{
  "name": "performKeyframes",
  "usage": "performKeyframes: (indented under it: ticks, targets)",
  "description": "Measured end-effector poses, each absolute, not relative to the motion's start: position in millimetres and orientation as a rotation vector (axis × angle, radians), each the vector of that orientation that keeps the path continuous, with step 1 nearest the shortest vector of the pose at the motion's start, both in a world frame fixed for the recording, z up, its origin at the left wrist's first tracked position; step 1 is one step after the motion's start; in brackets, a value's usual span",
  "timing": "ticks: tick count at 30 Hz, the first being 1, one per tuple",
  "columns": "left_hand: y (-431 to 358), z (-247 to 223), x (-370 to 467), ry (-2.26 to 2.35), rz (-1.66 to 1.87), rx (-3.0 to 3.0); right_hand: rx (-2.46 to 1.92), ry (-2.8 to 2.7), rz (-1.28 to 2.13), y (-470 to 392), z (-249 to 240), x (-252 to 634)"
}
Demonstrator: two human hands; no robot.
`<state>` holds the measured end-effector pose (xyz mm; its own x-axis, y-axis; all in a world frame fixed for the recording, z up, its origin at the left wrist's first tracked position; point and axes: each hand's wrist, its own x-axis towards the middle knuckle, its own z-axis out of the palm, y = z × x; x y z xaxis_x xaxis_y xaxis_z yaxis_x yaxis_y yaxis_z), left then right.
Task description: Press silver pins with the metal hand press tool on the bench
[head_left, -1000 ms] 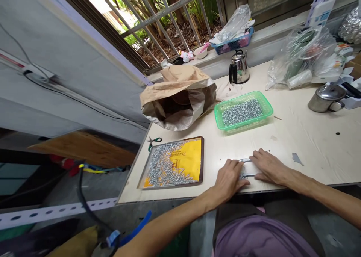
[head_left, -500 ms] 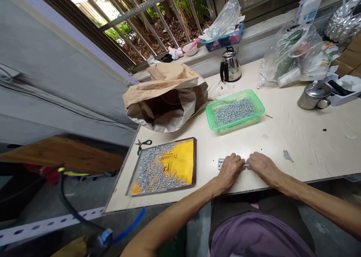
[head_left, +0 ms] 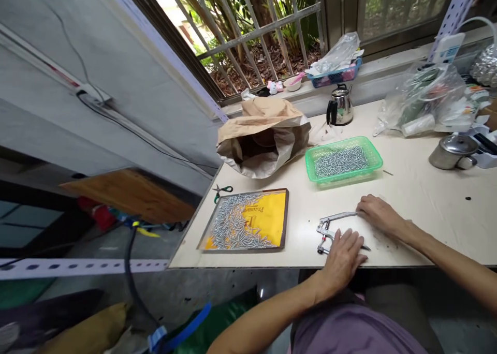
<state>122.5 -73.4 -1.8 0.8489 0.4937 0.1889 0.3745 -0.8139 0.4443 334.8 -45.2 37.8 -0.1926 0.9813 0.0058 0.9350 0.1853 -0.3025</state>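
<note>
A silvery metal hand tool [head_left: 325,229] with two spread arms, a small spring and a red part lies on the table near its front edge. My left hand [head_left: 343,256] is laid over its lower arm, fingers on the far side and thumb on the near side. A dark pointed end shows past these fingers. At the upper arm's tip, my right hand [head_left: 378,214] has its fingers closed on the metal. To the left sits a shallow tray [head_left: 286,219] with small metal pins [head_left: 236,224] on a yellow printed sheet. More pins fill a green basket [head_left: 345,179] beyond my hands.
An open brown paper bag [head_left: 264,113] stands behind the tray. Green-handled scissors [head_left: 223,190] lie by the table's left edge. Farther back are a steel kettle [head_left: 341,105], a plastic bag [head_left: 421,100] and a lidded metal cup [head_left: 452,152]. A barred window lies behind.
The tool, earlier mostly covered by both hands held close together, now shows with its arms spread. My right hand has moved up and away from the left. The view has also shifted.
</note>
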Motion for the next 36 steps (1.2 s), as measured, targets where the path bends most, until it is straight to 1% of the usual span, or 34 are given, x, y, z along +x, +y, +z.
performKeyframes:
  ticks: [4,6,9,11,13,15,17,19,21,23,25,27,29,32,36]
  targets:
    - [-76,3,128,0.675,0.446,2.564,-1.98,-2.194,0.151,-33,49,307]
    - [-78,5,128,0.659,0.458,2.551,-1.824,-2.309,0.174,-32,55,280]
    - [-88,8,120,0.492,0.454,2.597,-1.407,-2.605,0.285,-35,59,240]
    - [-94,11,105,0.327,0.502,2.681,-1.252,-2.729,0.248,-37,55,223]
    - [-91,18,80,0.301,0.603,2.783,-1.175,-2.758,0.162,-37,48,215]
    - [-72,29,46,0.559,0.687,2.858,-1.115,-2.727,0.11,-35,38,213]
    - [-42,42,7,1.032,0.63,2.854,-1.064,-2.662,0.119,-33,31,212]
    - [-8,55,-30,1.543,0.476,2.759,-1.027,-2.561,0.153,-29,35,214]
    - [21,62,-58,1.781,0.237,2.651,-1.022,-2.421,0.167,-21,50,221]
    - [40,63,-74,1.827,0.035,2.568,-1.095,-2.258,0.118,-6,73,238]
    - [49,60,-79,1.807,-0.083,2.501,-1.277,-2.107,0.013,12,94,261]
    - [54,56,-78,1.791,-0.103,2.421,-1.475,-2.013,-0.178,26,105,286]
    - [56,53,-75,1.779,-0.057,2.34,-1.578,-2.0,-0.271,28,105,305]
    - [61,53,-72,1.77,0.025,2.258,-1.507,-2.073,-0.173,8,90,315]
    - [64,57,-67,1.773,0.103,2.147,-1.43,-2.023,0.144,-26,75,295]
